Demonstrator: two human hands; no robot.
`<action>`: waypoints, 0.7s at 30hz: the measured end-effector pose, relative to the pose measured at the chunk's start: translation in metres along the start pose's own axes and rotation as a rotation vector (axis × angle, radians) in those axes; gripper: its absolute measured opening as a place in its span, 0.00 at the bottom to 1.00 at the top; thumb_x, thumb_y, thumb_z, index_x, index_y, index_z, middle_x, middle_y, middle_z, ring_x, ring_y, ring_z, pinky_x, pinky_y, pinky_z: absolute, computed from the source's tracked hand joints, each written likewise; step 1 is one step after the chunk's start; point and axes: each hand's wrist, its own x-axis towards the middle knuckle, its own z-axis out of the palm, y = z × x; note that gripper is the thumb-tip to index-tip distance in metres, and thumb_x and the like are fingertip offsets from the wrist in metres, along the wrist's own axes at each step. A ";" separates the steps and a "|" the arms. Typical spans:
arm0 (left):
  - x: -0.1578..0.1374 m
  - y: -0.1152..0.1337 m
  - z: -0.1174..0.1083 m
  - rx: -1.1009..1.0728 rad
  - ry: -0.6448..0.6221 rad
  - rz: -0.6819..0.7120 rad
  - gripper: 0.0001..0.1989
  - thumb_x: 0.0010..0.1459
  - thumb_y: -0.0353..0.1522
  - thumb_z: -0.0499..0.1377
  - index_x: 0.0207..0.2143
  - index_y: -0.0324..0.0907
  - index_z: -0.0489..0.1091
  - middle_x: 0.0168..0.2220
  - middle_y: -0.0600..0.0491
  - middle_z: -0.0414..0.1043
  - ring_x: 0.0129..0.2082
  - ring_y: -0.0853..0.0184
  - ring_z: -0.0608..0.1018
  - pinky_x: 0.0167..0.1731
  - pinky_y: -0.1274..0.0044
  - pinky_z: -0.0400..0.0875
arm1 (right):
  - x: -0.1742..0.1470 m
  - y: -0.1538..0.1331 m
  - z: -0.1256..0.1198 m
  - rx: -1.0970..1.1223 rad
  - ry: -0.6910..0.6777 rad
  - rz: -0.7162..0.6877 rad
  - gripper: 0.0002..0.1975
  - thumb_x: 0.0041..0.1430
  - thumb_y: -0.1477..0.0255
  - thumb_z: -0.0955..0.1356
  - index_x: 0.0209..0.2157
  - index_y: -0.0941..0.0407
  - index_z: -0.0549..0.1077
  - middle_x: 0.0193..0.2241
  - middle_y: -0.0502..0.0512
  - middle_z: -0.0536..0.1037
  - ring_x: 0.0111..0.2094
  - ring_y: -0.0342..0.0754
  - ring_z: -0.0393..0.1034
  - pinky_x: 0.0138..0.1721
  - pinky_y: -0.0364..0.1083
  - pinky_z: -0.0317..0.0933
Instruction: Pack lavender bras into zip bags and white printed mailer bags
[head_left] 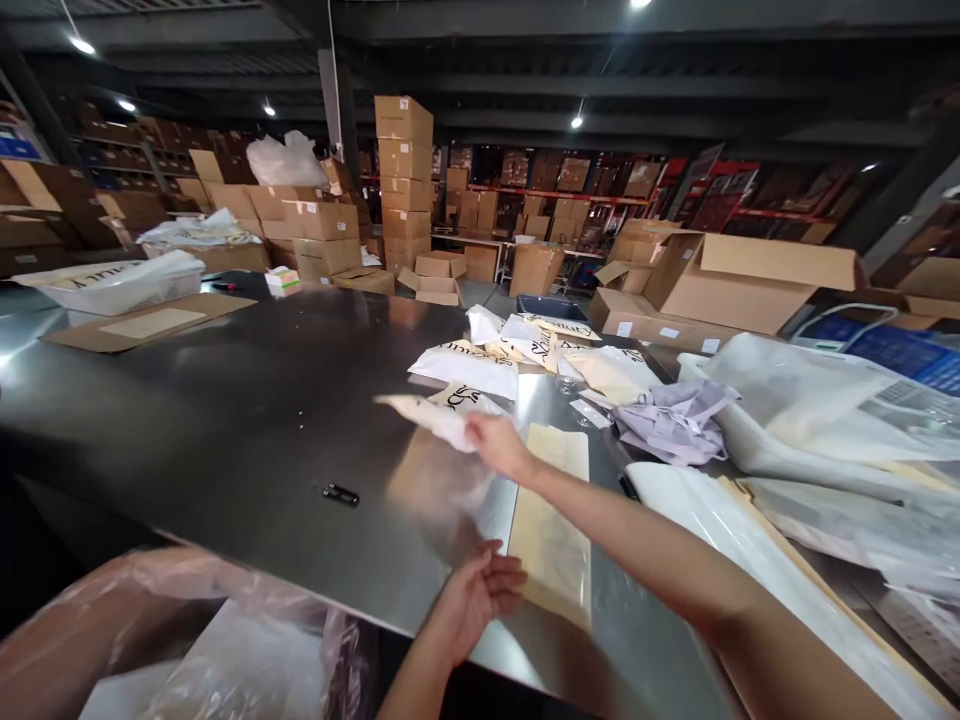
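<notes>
Pinching a white packet (439,420), your right hand (498,445) is pointing it lengthwise at the table's (225,420) left edge, left hand (474,598) spread.

Carries, on a shiny dark table (225,420), heaped printed packets (529,345), a crumpled lavender cloth (671,425), a yellowish flat bag (553,530), a small black tool (341,495) and a cardboard sheet (214,310).
</notes>
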 end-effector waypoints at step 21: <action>-0.047 0.008 0.018 -0.108 0.533 0.196 0.08 0.59 0.26 0.49 0.34 0.38 0.68 0.38 0.43 0.77 0.40 0.59 0.82 0.40 0.69 0.79 | -0.254 0.100 0.017 1.344 0.267 0.914 0.23 0.40 0.79 0.78 0.41 0.57 0.73 0.26 0.51 0.79 0.28 0.46 0.77 0.31 0.40 0.73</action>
